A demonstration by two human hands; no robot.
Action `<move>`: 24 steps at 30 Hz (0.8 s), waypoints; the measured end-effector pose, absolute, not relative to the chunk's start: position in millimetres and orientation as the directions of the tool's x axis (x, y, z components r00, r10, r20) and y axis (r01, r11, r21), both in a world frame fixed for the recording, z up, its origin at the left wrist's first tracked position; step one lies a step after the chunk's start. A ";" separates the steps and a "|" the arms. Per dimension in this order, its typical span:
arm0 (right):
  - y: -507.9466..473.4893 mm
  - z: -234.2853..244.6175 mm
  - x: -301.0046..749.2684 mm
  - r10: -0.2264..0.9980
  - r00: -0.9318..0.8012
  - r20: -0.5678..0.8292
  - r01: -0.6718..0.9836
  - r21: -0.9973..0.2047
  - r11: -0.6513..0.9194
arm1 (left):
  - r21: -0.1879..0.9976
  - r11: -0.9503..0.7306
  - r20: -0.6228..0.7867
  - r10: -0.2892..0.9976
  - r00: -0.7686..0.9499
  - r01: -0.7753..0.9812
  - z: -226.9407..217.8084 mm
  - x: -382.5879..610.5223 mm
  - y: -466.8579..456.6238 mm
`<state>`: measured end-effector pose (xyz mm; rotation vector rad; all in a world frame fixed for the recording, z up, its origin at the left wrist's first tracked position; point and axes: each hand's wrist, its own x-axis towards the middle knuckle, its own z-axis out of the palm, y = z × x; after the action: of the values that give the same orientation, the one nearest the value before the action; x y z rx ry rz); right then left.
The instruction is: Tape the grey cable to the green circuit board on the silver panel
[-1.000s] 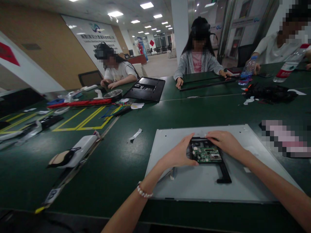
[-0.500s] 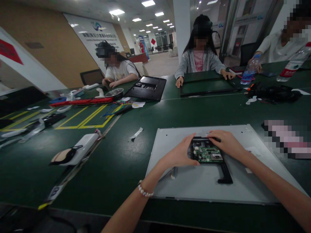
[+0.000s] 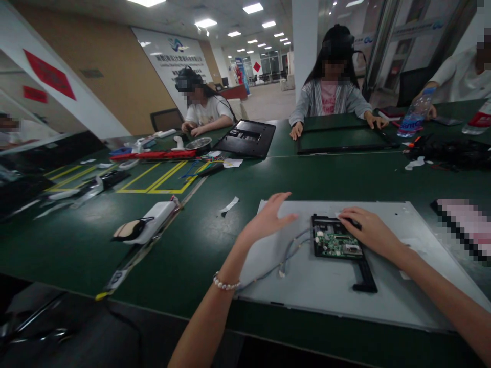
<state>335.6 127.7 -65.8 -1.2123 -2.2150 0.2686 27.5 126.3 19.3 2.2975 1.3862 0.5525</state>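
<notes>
A black plastic bracket [image 3: 365, 276] carrying a green circuit board [image 3: 333, 244] lies on a grey flat panel [image 3: 307, 294] in front of me. My right hand [image 3: 366, 227] is closed at the bracket's upper right corner, fingers bent over its edge. A dark piece shows between these fingers, and a small white bit lies by their tips. To the left of the bracket, my left hand [image 3: 268, 220] hovers above the panel with fingers spread, holding nothing. Grey cables [image 3: 287, 250] run from the bracket's left side across the panel.
Left lie a white device [image 3: 153, 222] and a paper scrap [image 3: 230, 205]. Further back are a black cover [image 3: 247, 140] and a black rectangular frame [image 3: 345, 150] under a co-worker's hands. A water bottle [image 3: 416, 115] and a black bundle [image 3: 452, 152] are at right.
My left hand has let go of the bracket's left side and moved up and left, uncovering the cables. My right hand stays at the upper right corner. The view has shifted left.
</notes>
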 end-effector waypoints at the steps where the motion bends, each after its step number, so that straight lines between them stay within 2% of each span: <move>1: 127.1 -66.5 336.0 0.820 -0.403 0.406 0.702 -0.437 0.562 | 0.460 -0.333 0.172 0.943 0.285 0.824 22.3 12.1 131.5; 3: 126.4 -67.7 337.0 0.821 -0.392 0.416 0.710 -0.431 0.557 | 0.302 -0.015 0.291 0.953 -0.077 0.953 26.4 -20.9 138.2; 5: 126.0 -68.1 338.5 0.819 -0.381 0.428 0.717 -0.422 0.554 | 0.171 0.288 0.377 0.864 -0.333 0.942 28.0 -52.5 139.3; 7: 125.6 -67.6 340.0 0.817 -0.368 0.444 0.726 -0.412 0.551 | 0.104 0.468 0.360 0.805 -0.472 0.878 27.5 -78.4 136.8; 9: 124.4 -66.2 341.3 0.814 -0.350 0.463 0.737 -0.401 0.545 | 0.101 0.529 0.258 0.804 -0.536 0.843 24.5 -96.8 135.0; 13: 120.1 -61.3 342.2 0.806 -0.315 0.502 0.753 -0.385 0.534 | 0.148 0.546 0.005 0.833 -0.553 0.825 11.6 -114.2 141.7; 15: 117.8 -58.2 341.6 0.799 -0.307 0.517 0.758 -0.375 0.534 | 0.157 0.546 0.008 0.833 -0.554 0.823 4.0 -117.6 146.9; 19: 114.8 -52.8 339.2 0.779 -0.299 0.551 0.772 -0.340 0.537 | 0.236 0.484 0.116 0.847 -0.519 0.843 -2.7 -122.5 150.4; 21: 114.0 -51.0 337.8 0.769 -0.299 0.565 0.772 -0.330 0.543 | 0.341 0.397 0.184 0.860 -0.475 0.852 0.2 -123.3 149.2; 24: 111.6 -47.8 334.6 0.750 -0.304 0.587 0.761 -0.324 0.562 | 0.691 0.112 0.220 0.908 -0.356 0.714 11.0 -116.4 145.3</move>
<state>334.6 111.6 -47.8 -1.2070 -2.0827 -0.0193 -116.4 145.3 11.0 1.6043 2.1326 1.0831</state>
